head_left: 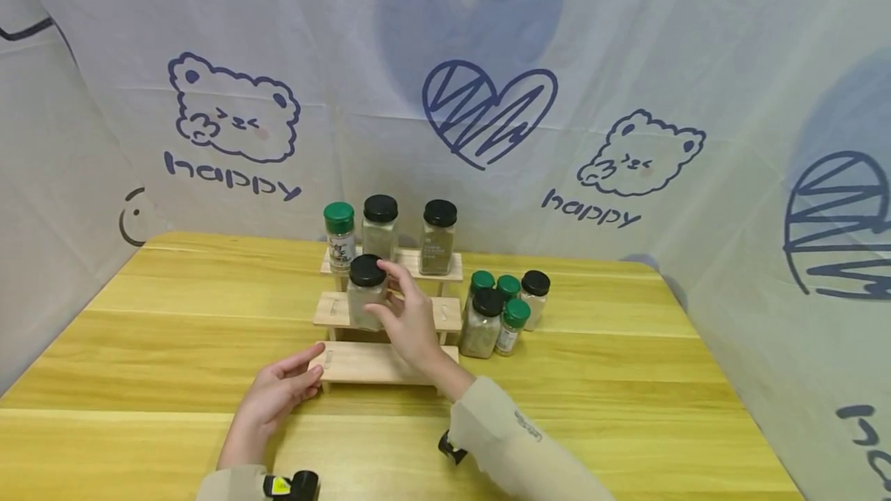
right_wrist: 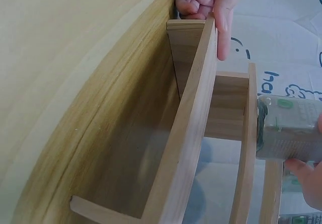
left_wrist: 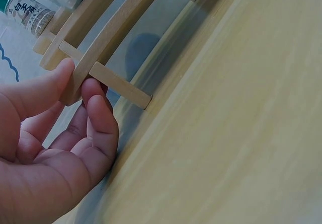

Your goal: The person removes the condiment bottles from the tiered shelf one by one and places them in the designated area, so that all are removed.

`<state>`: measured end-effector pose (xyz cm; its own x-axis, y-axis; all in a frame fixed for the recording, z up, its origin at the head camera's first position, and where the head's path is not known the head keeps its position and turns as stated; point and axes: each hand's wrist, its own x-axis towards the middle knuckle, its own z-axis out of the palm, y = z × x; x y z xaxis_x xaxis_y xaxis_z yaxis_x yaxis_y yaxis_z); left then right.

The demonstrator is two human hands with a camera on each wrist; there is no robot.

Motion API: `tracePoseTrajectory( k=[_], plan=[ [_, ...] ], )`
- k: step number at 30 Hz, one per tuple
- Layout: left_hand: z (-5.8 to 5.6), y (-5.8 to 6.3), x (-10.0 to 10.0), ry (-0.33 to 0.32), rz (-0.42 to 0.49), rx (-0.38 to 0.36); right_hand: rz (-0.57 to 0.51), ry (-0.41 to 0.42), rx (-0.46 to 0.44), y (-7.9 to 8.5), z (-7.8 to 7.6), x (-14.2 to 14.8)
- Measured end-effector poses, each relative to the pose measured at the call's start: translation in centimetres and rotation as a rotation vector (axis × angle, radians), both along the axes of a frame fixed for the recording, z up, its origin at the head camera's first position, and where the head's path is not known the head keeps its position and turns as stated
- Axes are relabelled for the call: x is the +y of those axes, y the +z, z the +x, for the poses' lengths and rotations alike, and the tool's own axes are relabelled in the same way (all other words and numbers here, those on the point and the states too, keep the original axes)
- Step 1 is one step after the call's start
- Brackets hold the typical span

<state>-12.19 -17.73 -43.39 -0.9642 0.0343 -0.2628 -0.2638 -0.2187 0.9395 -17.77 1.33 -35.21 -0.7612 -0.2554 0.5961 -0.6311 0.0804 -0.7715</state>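
Note:
A three-tier wooden rack [head_left: 369,366] stands on the table. My left hand [head_left: 267,397] pinches the left end of its lowest board, thumb above and fingers beneath, as the left wrist view shows. My right hand [head_left: 414,323] holds a black-lidded square spice jar [head_left: 363,306] upright at the left part of the middle tier. In the right wrist view the jar's base [right_wrist: 261,128] is right at that board. The top tier bears a small green-lidded shaker [head_left: 341,242] at left and two black-lidded jars, one near the shaker [head_left: 380,234], the other farther right [head_left: 437,247].
Just right of the rack, several jars stand in a cluster, among them a black-lidded jar [head_left: 480,331] in front and a green-lidded shaker [head_left: 513,327]. Behind the wooden table [head_left: 592,408] hangs a printed white cloth [head_left: 348,45].

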Motion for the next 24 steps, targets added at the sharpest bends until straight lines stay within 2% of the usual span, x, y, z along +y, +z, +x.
tracePoseTrajectory(
  k=[4,7,24],
  plan=[
    [0.0,0.0,0.0,0.000,0.004,0.000,-0.004,-0.022,-0.018,-1.3,-0.7,0.5],
    [0.1,0.0,0.1,0.003,0.004,0.000,-0.009,-0.032,-0.027,-1.7,-0.8,0.9],
    [0.1,0.0,0.1,0.005,-0.010,-0.003,-0.047,-0.044,-0.079,-1.4,0.0,3.4]
  ],
)
